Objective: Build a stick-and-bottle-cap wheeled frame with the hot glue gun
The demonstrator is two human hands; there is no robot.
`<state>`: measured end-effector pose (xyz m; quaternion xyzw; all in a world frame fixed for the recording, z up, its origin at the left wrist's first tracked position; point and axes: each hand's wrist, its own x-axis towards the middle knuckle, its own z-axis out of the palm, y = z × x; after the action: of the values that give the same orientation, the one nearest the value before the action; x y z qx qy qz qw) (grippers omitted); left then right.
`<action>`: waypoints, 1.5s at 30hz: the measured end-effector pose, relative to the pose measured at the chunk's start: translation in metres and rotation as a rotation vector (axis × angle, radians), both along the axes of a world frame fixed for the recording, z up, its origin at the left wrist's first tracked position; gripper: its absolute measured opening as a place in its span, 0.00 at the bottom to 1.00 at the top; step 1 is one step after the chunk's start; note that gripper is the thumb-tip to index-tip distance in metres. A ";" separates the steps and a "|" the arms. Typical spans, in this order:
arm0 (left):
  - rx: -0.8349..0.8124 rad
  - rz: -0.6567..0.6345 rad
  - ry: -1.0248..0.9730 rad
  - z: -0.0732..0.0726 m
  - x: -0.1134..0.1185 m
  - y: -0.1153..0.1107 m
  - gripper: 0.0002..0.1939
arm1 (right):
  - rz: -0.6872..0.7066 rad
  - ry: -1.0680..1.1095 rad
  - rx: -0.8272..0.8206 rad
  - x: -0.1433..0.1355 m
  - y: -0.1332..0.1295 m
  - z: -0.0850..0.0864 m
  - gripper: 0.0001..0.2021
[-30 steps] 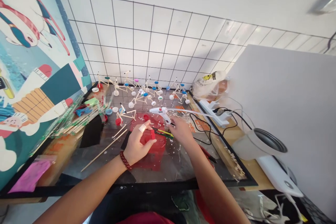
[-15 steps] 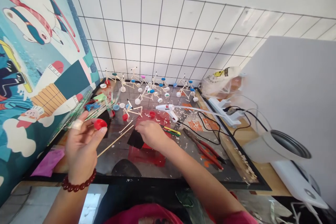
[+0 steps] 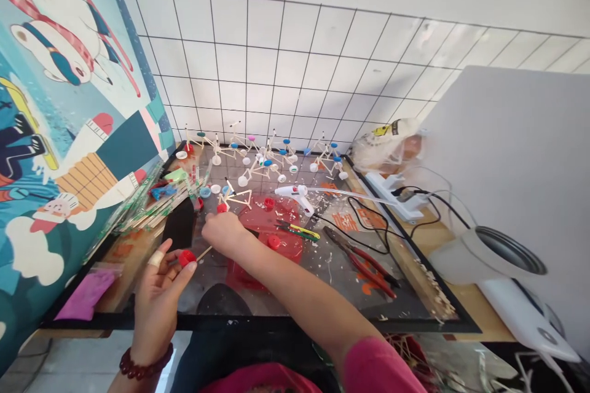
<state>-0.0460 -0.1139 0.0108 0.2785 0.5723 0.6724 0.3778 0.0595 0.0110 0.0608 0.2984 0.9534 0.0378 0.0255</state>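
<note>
Left hand point(image 3: 159, 288), lower left of frame: fingers pinched on a red bottle cap point(image 3: 187, 258), round, shallow, smooth plastic. Pale wrap on one finger, dark red round-bead bracelet at wrist. Right hand point(image 3: 224, 234), left of centre: fingers curled, mostly hidden, can't tell if they grip anything. Just beyond it in frame, a small stick model point(image 3: 238, 199), thin pale wood in an angular frame, red round part at its left end. Part of a thin wooden stick point(image 3: 204, 253) shows between the hands.

Desk point(image 3: 322, 295): dark, glossy top, black border, white shavings scattered. Centre: translucent red sheet point(image 3: 251, 279), smooth, with a second red cap point(image 3: 273, 242) on it. Beside that, slim yellow-green cutter point(image 3: 304, 231). Right of centre: white plastic glue gun point(image 3: 300, 196), clear rod out the back, black cord; below it, pliers point(image 3: 340, 242), dark metal, red handles. Lower left: flat pinkish-purple packet point(image 3: 87, 295). Left: black flat piece point(image 3: 179, 224), matte-looking. Upper middle: cluster of stick models point(image 3: 267, 163) with white and blue round discs, in front of black wire grid point(image 3: 247, 49).
</note>
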 end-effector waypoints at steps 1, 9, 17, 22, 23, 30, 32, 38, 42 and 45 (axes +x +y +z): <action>-0.002 0.007 -0.016 0.001 0.000 0.000 0.38 | 0.011 0.034 0.021 0.003 -0.005 0.002 0.11; 0.049 0.009 -0.037 0.012 0.012 -0.010 0.37 | -0.010 0.615 -0.202 0.104 -0.053 -0.001 0.17; 0.068 -0.483 0.139 0.022 0.061 0.032 0.38 | -0.410 1.673 -0.910 0.171 -0.019 -0.043 0.08; 0.116 -0.590 0.062 0.029 0.088 0.081 0.38 | -0.407 1.923 -1.015 0.182 -0.013 -0.044 0.14; 0.114 -0.597 0.026 0.029 0.092 0.089 0.38 | -0.401 1.954 -1.028 0.185 -0.012 -0.043 0.15; 0.112 -0.731 -0.165 0.019 0.110 0.111 0.39 | -0.357 2.035 -1.059 0.193 -0.012 -0.035 0.16; 0.121 -0.752 -0.216 0.014 0.111 0.110 0.39 | -0.362 1.999 -1.031 0.192 -0.014 -0.035 0.16; 0.169 -0.781 -0.278 0.014 0.112 0.108 0.37 | -0.392 1.910 -0.900 0.187 -0.019 -0.035 0.15; 0.197 -0.731 -0.162 0.015 0.110 0.110 0.38 | -0.408 1.831 -0.808 0.187 -0.022 -0.036 0.15; 0.218 -0.689 -0.031 0.013 0.108 0.110 0.40 | -0.387 1.753 -0.731 0.187 -0.024 -0.038 0.13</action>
<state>0.0621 -0.0035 0.0238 0.4837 0.3639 0.5667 0.5590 0.2466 -0.0125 0.0224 0.3462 0.5211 -0.5018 -0.5973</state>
